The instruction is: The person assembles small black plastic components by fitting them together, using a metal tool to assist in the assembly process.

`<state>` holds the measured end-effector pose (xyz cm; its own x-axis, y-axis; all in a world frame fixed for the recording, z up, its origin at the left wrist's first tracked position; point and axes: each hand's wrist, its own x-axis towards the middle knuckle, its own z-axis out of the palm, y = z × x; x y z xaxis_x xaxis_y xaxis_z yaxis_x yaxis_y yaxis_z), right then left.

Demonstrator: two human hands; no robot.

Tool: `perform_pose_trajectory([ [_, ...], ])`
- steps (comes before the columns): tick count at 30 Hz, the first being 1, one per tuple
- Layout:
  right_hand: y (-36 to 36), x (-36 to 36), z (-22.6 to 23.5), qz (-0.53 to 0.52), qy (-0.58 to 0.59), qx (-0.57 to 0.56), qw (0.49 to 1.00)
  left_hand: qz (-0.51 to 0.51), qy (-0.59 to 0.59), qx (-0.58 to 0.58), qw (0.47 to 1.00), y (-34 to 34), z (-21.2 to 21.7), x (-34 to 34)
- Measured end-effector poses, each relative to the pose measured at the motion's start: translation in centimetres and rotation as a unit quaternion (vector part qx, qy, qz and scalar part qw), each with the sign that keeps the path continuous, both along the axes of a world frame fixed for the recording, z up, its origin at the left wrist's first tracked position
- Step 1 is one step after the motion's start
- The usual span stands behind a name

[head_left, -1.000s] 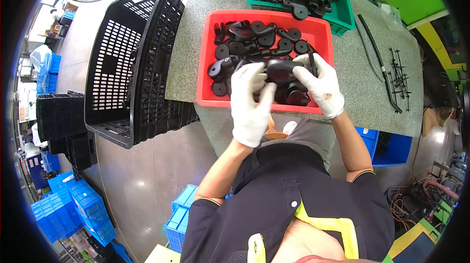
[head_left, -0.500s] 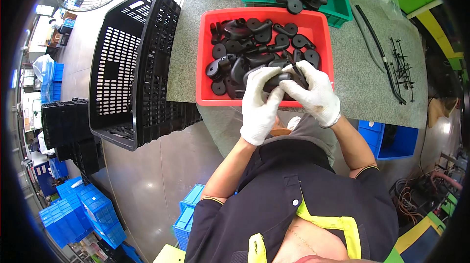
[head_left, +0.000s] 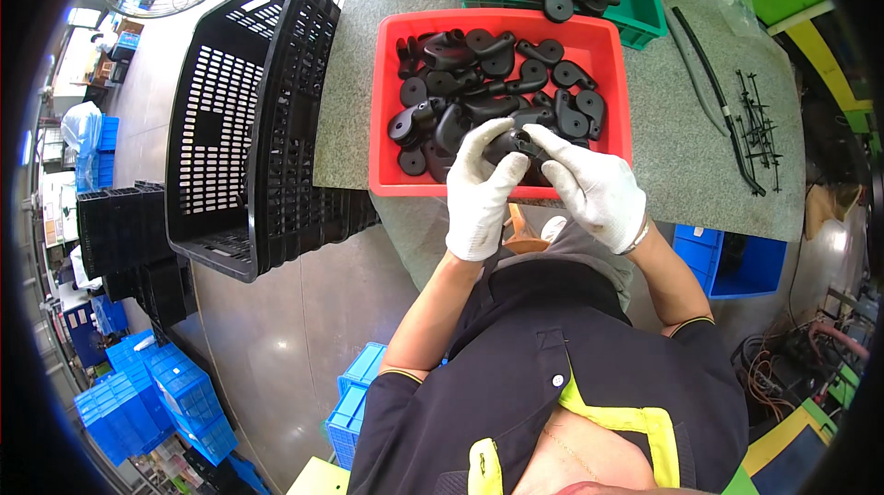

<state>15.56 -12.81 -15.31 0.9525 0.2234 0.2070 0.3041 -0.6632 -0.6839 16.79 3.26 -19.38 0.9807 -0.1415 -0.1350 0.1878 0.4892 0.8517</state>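
Right hand (head_left: 599, 186) has brought its fingers farther left over a held black part (head_left: 504, 142)

Half a second ago the right hand had its fingers raised around a slender dark piece beside the part; now they stretch toward the left hand (head_left: 477, 200), and the part's end, with a round opening, shows between the two. The slender piece can no longer be made out.

The left hand's grip is closed on the black part, forefinger arched over its far side and thumb at its near side. The right hand's grip is narrow, forefinger and thumb tips at the part's right end; whether they pinch something small I cannot tell. Both hands wear white gloves.

The part is held above the near half of a red tray (head_left: 389, 177), over a heap of other black parts (head_left: 531, 74), many with a rounded, disc-like end. The red tray sits on a grey bench (head_left: 677, 177). Just behind it is a green tray (head_left: 652, 11) with more black pieces. To the right lie a long black tube (head_left: 710, 79) and some thin black rods (head_left: 755, 131). A black slatted crate (head_left: 276, 145) stands to the left.
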Motion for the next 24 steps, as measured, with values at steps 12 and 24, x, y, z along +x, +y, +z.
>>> perform_pose_trajectory([
  [12,0.3,-0.1,-1.0,-0.004,0.022,0.05,0.999,0.029,-0.006,0.05,0.998,-0.7,-0.9,0.2],
  [24,-2.4,12.8,-6.8,-0.03,-0.09,-0.135,0.986,0.412,-0.128,0.166,0.887,11.6,1.8,5.7],
])
